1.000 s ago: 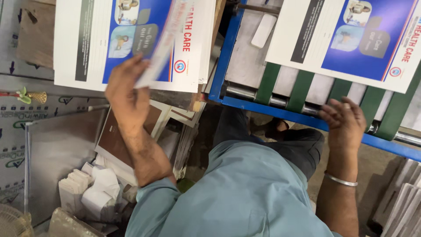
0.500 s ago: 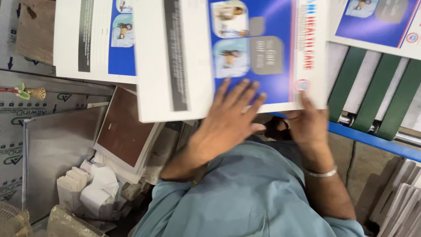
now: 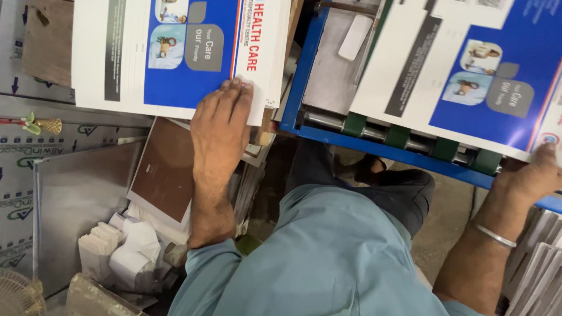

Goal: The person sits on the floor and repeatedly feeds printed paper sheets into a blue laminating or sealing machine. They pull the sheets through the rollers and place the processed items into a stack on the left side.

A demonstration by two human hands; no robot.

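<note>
My left hand (image 3: pixel 221 126) lies flat, fingers together, on the near corner of a stack of white and blue printed sheets (image 3: pixel 146 52) at the upper left. Over the belts of the blue-framed machine (image 3: pixel 304 76) on the right lies another printed sheet (image 3: pixel 468 70) of the same kind. My right hand (image 3: pixel 530 175), with a metal bangle on the wrist, grips that sheet's near edge at the far right, thumb underneath and out of sight.
Green belts and a steel roller (image 3: pixel 398 137) run along the machine's near edge. A brown board (image 3: pixel 167 169) and crumpled white paper (image 3: pixel 126 251) lie below the stack beside a grey metal sheet (image 3: pixel 76 205). More paper stacks (image 3: pixel 535 275) stand at the lower right.
A sheet carried across with both hands now lies on the machine at the right. My left hand went back to the left stack; my right hand followed the sheet to the right.
</note>
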